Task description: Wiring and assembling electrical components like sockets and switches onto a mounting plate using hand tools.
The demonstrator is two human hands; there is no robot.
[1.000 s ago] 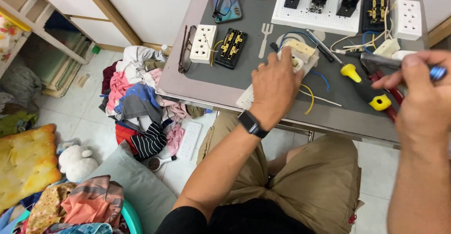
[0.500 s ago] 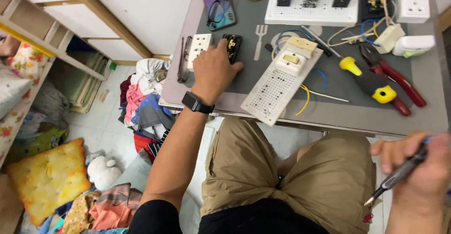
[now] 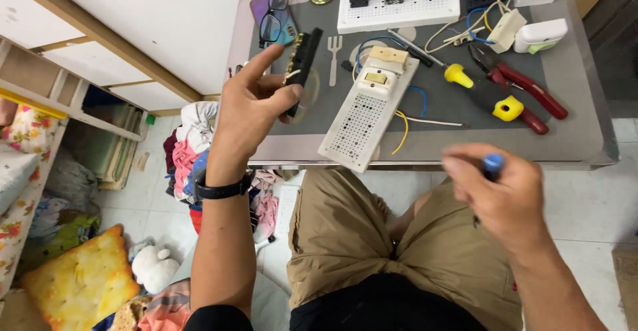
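Table [image 3: 585,146], grey top, fills upper centre-right of frame, far edge cut off. White perforated board [image 3: 364,121] w/ switch lies slanted at centre, near end overhanging front edge. Left hand [image 3: 249,108], upper-left of centre, lifted; thumb + fingers clamped on black socket module [image 3: 302,65], its lower end hidden behind thumb. Right hand [image 3: 502,195], lower right, blurred; fingers curled tight round tool, only blue cap [image 3: 493,163] visible, shaft hidden.
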